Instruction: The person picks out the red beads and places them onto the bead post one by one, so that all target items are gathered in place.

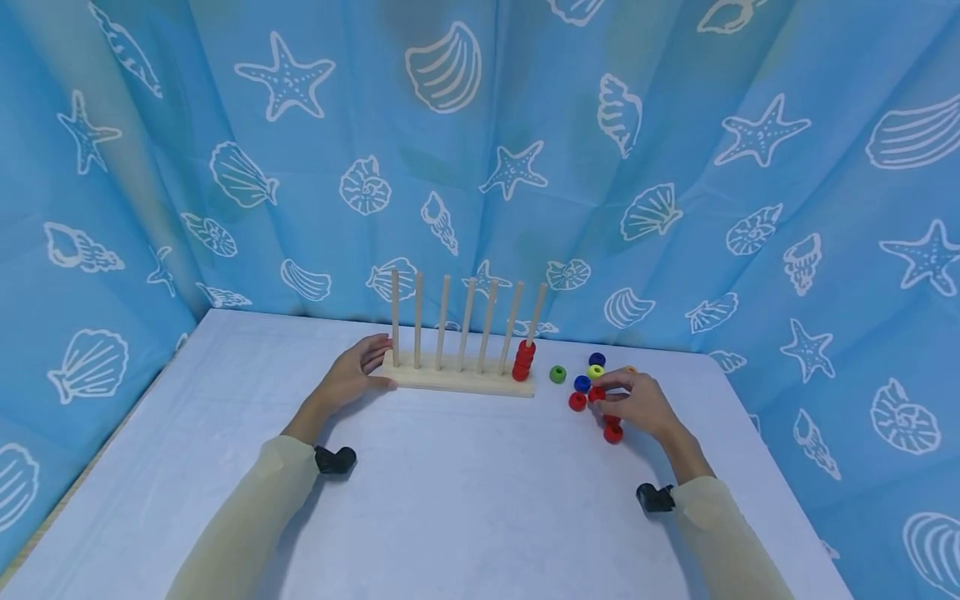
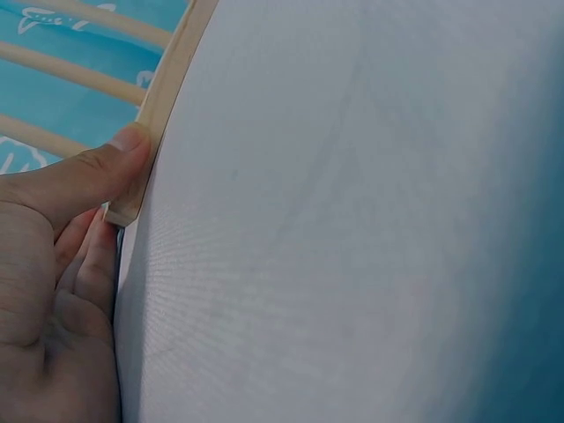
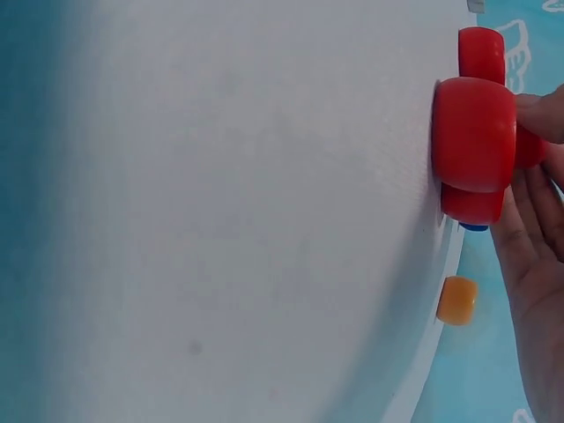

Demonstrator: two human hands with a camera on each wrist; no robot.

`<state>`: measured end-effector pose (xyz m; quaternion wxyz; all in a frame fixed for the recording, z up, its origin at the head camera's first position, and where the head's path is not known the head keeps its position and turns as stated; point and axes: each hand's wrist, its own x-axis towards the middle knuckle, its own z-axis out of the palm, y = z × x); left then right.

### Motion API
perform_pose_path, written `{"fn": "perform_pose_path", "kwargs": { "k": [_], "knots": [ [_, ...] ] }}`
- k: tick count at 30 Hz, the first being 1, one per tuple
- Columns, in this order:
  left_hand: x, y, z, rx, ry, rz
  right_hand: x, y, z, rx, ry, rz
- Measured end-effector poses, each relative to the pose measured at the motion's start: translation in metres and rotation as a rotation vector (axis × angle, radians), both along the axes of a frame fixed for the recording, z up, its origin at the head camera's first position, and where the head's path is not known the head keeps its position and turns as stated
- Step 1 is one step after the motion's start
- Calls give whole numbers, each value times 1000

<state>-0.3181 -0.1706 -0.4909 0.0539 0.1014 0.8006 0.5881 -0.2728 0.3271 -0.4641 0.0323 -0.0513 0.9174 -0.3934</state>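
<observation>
A wooden peg rack (image 1: 450, 381) with several upright rods stands toward the back of the table. My left hand (image 1: 348, 379) grips its left end; in the left wrist view the thumb (image 2: 106, 167) lies on the base's edge. Several red beads (image 1: 524, 361) are stacked on the rightmost rod. To the right of the rack, my right hand (image 1: 637, 406) pinches a red bead (image 1: 596, 395) between thumb and fingers, among loose beads. Close by lie another red bead (image 1: 577, 402) and, nearer the front, a red bead (image 1: 612, 433). The right wrist view shows red beads (image 3: 474, 134) beside the thumb.
A green bead (image 1: 557, 374), a yellow bead (image 1: 596, 372) and blue beads (image 1: 582, 383) lie between rack and right hand. An orange bead (image 3: 456, 300) sits behind that hand. A blue shell-patterned curtain (image 1: 480, 167) surrounds the white table (image 1: 480, 500).
</observation>
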Motion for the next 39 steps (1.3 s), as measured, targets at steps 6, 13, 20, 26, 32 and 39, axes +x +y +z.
{"fn": "perform_pose_path", "kwargs": {
  "k": [6,13,20,26,32,39],
  "knots": [
    [-1,0,-1,-4,-2,5,1,-2,3,2,13,-11],
    [0,1,0,8,-2,1,3,-5,9,23,18,-33],
    [0,1,-1,11,-10,6,4,-9,15,6,35,-82],
    [0,1,-1,13,-4,3,4,-12,16,-30,81,-62],
    [2,1,1,16,2,-1,4,-17,22,-67,141,-52],
    [1,1,1,20,-7,1,3,-24,33,-81,274,-54]
  ]
}}
